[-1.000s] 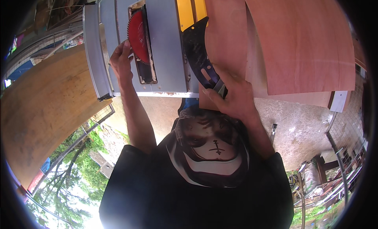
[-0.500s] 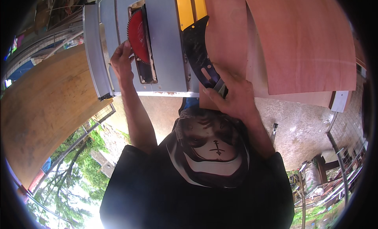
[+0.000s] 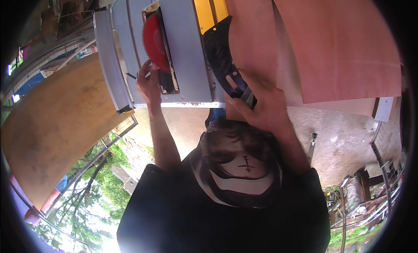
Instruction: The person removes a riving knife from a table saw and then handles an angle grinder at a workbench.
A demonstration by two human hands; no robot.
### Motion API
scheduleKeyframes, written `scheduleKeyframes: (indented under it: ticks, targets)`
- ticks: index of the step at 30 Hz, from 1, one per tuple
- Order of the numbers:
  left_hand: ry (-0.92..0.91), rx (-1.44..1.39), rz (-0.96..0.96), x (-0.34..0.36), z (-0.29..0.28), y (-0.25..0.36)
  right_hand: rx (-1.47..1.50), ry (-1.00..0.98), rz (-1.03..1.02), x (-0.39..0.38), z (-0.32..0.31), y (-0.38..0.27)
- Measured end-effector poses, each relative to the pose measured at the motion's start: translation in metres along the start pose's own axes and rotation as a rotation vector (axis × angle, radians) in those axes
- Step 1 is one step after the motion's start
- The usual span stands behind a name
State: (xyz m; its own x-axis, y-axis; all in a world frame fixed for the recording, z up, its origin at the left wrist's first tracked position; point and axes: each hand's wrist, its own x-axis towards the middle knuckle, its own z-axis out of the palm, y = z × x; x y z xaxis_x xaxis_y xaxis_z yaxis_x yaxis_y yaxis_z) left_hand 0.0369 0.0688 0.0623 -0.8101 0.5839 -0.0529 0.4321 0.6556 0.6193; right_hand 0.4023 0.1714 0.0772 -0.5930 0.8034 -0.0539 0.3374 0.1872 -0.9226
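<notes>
A red circular saw blade (image 3: 155, 43) stands up through the slot of a grey saw table (image 3: 187, 48). My left hand (image 3: 149, 85) is at the blade's lower edge, its thumb and fingertips closed against the rim. A thin dark rod (image 3: 131, 75) shows just left of that hand; I cannot tell whether it is held. My right hand (image 3: 265, 103) grips the lower end of a black curved plate (image 3: 219, 53) with a slot and holes. The plate's upper end meets a yellow part (image 3: 210, 11). Some of the right fingers are hidden behind the hand.
A grey metal fence (image 3: 109, 57) runs along the table's left side. Reddish wood sheets (image 3: 339, 48) lie to the right, and a large brown board (image 3: 61, 118) stands at the left. Concrete floor (image 3: 335, 140) shows below, with a metal bar (image 3: 312, 144) near my right arm.
My left hand has moved down along the blade's edge and slightly right. The right hand keeps its grip on the black plate. The whole view has shifted a little.
</notes>
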Motion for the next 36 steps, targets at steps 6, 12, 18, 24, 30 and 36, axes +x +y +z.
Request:
scheduleKeyframes:
  ticks: [6,12,18,24,30,36]
  targets:
    - [-0.107,0.004,0.071,-0.019,-0.002,-0.03,0.003,0.028,-0.014,0.0,-0.001,0.002]
    - [-0.117,-0.032,0.129,0.032,-0.016,0.047,0.019,0.013,0.023,0.0,-0.003,0.0]
    - [-0.019,0.185,0.256,0.11,0.006,0.064,0.007,0.027,0.01,-0.002,-0.003,0.0]
    - [0.045,0.398,0.215,0.105,0.014,0.083,0.025,-0.034,0.074,0.001,-0.008,-0.004]
    - [0.07,0.377,0.244,0.109,0.015,0.073,0.003,-0.068,0.096,0.001,-0.011,-0.006]
    - [0.066,0.393,0.209,0.104,0.015,0.079,0.024,-0.04,0.068,0.001,-0.008,-0.002]
